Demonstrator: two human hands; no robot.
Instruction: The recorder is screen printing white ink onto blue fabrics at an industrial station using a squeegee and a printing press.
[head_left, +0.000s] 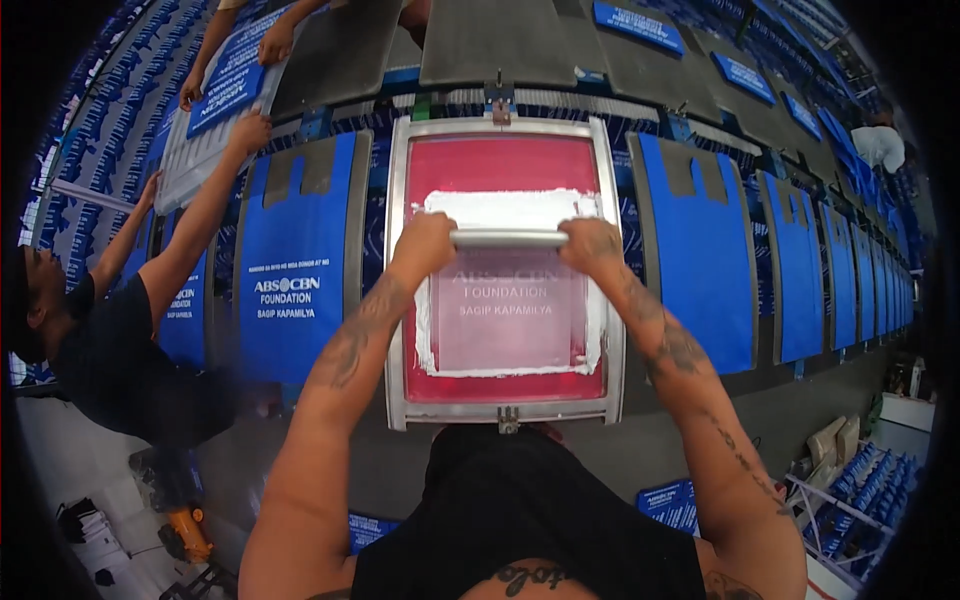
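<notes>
In front of me lies a screen-printing frame (398, 300) with metal sides and a red-pink mesh (500, 160). My left hand (425, 243) and my right hand (592, 243) are closed round the two ends of a squeegee (508, 238), which lies crosswise over the screen's upper half. White ink (505, 208) is pooled just beyond its blade, and thick white lines edge the printing area. Pale lettering shows through the mesh on the near side of the squeegee. Whatever lies beneath the screen is hidden.
A printed blue bag (300, 250) lies on a dark board to the left, and a plain blue bag (695, 260) to the right. More bags line up beyond it. At far left a person (120, 340) reaches toward another frame (205, 150), where another person's hands also are.
</notes>
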